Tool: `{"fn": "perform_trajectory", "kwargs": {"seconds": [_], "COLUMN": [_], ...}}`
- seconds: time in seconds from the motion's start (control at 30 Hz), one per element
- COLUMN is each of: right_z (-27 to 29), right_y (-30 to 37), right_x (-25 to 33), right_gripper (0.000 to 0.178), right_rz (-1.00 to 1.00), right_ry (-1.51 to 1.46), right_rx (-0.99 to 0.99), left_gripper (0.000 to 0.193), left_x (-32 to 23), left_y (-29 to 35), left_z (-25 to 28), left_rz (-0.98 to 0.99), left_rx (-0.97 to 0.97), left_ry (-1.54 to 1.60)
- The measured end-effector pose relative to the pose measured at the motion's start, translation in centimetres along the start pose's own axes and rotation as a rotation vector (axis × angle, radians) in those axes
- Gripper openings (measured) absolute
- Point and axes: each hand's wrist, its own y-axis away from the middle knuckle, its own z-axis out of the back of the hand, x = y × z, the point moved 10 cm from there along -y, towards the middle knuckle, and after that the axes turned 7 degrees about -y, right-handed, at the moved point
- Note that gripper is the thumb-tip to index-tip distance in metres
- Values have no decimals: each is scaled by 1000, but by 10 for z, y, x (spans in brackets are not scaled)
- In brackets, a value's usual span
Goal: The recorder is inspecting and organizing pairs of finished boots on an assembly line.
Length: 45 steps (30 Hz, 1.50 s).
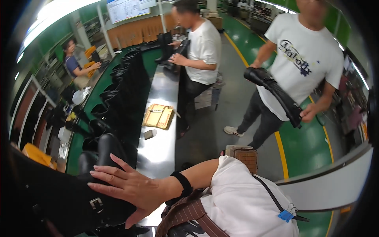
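My right hand point(128, 185) comes in from the right, with a black band point(182, 184) round its wrist. Its fingers are stretched and spread flat over the black leather boot point(75, 193) at the lower left, the thumb lying lower down. A silver buckle point(96, 204) shows on the leather beside the fingers. Much of the boot is lost in the dark rim of the picture. Just beyond the fingertips stands another shiny black boot point(108, 148). My left hand does not show.
Black boots point(122, 87) line a green belt point(87, 104). Beside it runs a metal bench point(158, 152) bearing a yellow pad point(158, 116) and a small grey block point(150, 134). One person point(203, 47) handles boots; another point(304, 59) holds a long boot point(276, 91). A third person point(73, 61) sits far left.
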Motion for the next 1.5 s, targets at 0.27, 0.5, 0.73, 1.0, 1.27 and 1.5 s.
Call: {"fn": "perform_trajectory", "kwargs": {"seconds": [0.27,0.5,0.73,1.0,1.27,1.5], "right_z": [9,-5,-34,-18,17,0], "right_y": [72,134,212,213,203,227], "right_x": [-116,-211,-265,-313,-325,-287], "right_gripper": [146,98,45,26,33,22], "right_rz": [-531,-462,-723,-1043,-859,-959], "right_ry": [-98,-346,-399,-409,-291,-199], "right_rx": [166,-123,123,139,3,829], "left_gripper": [20,51,36,106,99,41], "left_x": [-70,-72,-2,29,-5,-20], "left_y": [108,221,301,316,287,251], "left_z": [-177,-254,-252,-203,-168,-187], "left_rz": [-329,-316,-259,-137,-220,-97], "left_rx": [275,826,893,598,327,557], "left_ry": [-105,-130,-262,-306,-457,-405]}}
